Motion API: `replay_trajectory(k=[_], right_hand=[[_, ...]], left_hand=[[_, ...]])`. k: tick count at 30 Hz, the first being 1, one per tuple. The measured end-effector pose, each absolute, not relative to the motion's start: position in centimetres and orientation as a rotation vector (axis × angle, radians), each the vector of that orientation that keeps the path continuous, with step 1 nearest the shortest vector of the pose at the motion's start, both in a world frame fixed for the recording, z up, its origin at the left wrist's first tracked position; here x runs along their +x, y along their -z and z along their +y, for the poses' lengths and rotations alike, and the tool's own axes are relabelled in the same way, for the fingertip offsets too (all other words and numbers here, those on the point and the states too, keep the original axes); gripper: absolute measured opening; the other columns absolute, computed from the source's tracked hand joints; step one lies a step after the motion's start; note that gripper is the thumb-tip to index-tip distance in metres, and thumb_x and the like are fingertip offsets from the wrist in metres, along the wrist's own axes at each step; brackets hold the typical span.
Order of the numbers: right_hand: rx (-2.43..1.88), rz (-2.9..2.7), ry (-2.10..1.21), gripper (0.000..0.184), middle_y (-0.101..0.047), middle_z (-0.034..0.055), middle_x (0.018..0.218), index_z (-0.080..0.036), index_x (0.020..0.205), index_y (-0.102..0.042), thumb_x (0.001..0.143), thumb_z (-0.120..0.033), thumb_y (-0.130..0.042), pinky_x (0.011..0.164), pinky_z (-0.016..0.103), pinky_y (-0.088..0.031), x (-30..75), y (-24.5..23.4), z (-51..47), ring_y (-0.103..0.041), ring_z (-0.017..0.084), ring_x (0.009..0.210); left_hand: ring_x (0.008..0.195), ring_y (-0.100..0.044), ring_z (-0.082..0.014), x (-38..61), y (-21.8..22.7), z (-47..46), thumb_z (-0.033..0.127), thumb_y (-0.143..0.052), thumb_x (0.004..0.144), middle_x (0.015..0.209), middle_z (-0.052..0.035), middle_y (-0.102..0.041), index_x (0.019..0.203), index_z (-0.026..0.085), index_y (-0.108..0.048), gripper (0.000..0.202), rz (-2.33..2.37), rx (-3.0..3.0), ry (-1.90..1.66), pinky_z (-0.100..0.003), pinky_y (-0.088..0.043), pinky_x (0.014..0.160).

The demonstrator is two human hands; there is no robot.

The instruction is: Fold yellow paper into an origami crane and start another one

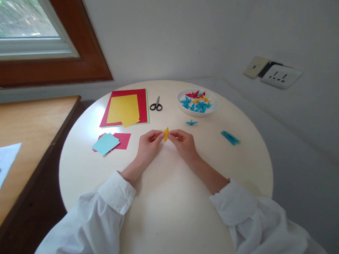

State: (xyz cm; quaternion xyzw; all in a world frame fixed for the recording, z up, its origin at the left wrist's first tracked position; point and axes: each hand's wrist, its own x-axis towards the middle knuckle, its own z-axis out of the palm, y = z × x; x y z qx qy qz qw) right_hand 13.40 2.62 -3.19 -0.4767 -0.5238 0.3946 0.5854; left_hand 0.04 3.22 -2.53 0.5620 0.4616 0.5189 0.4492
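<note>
Yellow folded paper point(166, 134): sitting between the hands, left of the dish point(215, 104) and nearer the wearer; looking small, pointed and creased.
Left hand point(149, 143): pinching the paper's left side, thumb against fingers.
Right hand point(185, 142): pinching the right side likewise.
Folding step: apparently shaping a small figure; the next move is probably calling for light, even pressure along the creases.
Blue paper bird point(191, 123): resting just in front of the dish, thin wings spreading.
Scissors point(156, 105): lying left of the dish, black-handled, metal-bladed.
</note>
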Motion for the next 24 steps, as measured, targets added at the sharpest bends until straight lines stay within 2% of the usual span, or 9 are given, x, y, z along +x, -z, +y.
replay_trajectory(k=[9, 15, 20, 24], right_hand=[[-1.125, -1.232, -0.954, 0.014, -0.070, 0.0023, 0.071, -0.019, 0.068, -0.067, 0.066, -0.033, -0.066, 0.062, 0.029, -0.050, 13.13, 3.12, 2.36, -0.063, 0.016, 0.066], [-1.123, -1.236, -0.947, 0.015, -0.069, 0.0017, 0.067, -0.019, 0.067, -0.066, 0.066, -0.034, -0.067, 0.061, 0.028, -0.049, 13.06, 3.20, 2.33, -0.061, 0.015, 0.062], [-1.176, -1.165, -0.897, 0.018, -0.068, 0.0015, 0.067, -0.018, 0.065, -0.065, 0.065, -0.036, -0.069, 0.060, 0.028, -0.050, 13.23, 3.28, 2.54, -0.062, 0.015, 0.064], [-1.227, -1.190, -0.798, 0.020, -0.066, 0.0009, 0.064, -0.018, 0.064, -0.064, 0.067, -0.037, -0.068, 0.058, 0.027, -0.049, 13.30, 3.24, 2.54, -0.060, 0.014, 0.062]], left_hand=[[0.063, -0.053, -0.0126, -0.02, 2.57, 3.23, 0.031, -0.066, 0.070, 0.065, 0.0000, -0.062, 0.067, 0.015, -0.063, 0.017, 1.174, 1.366, -1.296, -0.025, -0.041, 0.062], [0.066, -0.054, -0.0127, -0.08, 2.78, 3.32, 0.034, -0.067, 0.071, 0.070, -0.0011, -0.063, 0.073, 0.016, -0.064, 0.019, 1.145, 1.328, -1.296, -0.025, -0.041, 0.063], [0.061, -0.050, -0.0104, -0.04, 2.38, 3.07, 0.028, -0.066, 0.071, 0.064, 0.0028, -0.055, 0.070, 0.018, -0.056, 0.015, 1.182, 1.408, -1.449, -0.023, -0.041, 0.060], [0.069, -0.058, -0.0136, 0.10, 2.34, 2.81, 0.028, -0.064, 0.073, 0.070, -0.0011, -0.062, 0.071, 0.017, -0.060, 0.012, 1.142, 1.518, -1.390, -0.026, -0.046, 0.068]])
